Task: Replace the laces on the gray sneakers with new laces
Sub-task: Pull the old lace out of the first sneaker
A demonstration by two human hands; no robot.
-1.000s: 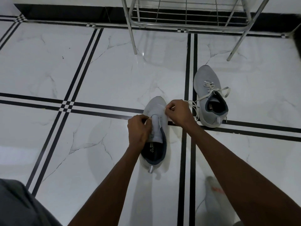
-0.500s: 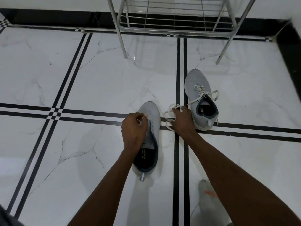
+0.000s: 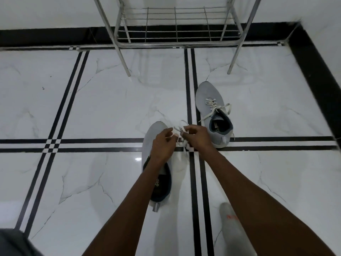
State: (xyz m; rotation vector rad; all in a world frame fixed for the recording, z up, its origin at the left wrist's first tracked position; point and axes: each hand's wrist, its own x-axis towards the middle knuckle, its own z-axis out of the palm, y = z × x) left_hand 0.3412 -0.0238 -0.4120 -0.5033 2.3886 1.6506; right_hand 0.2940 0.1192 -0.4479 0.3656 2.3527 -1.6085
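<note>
The near sneaker (image 3: 154,143) lies on the floor (image 3: 92,108) under my left wrist, toe pointing away, no lace threaded through what shows of it. Just right of its toe, I hold a loose white lace (image 3: 181,143) between both hands: my left hand (image 3: 163,145) pinches one strand with fingers curled, my right hand (image 3: 197,138) is closed around the bunched rest, and an end hangs toward the floor. The far sneaker (image 3: 214,115), farther right, is laced, ends loose. A metal rack (image 3: 177,39) stands beyond, at the wall. My socked foot (image 3: 230,218) is near right.
</note>
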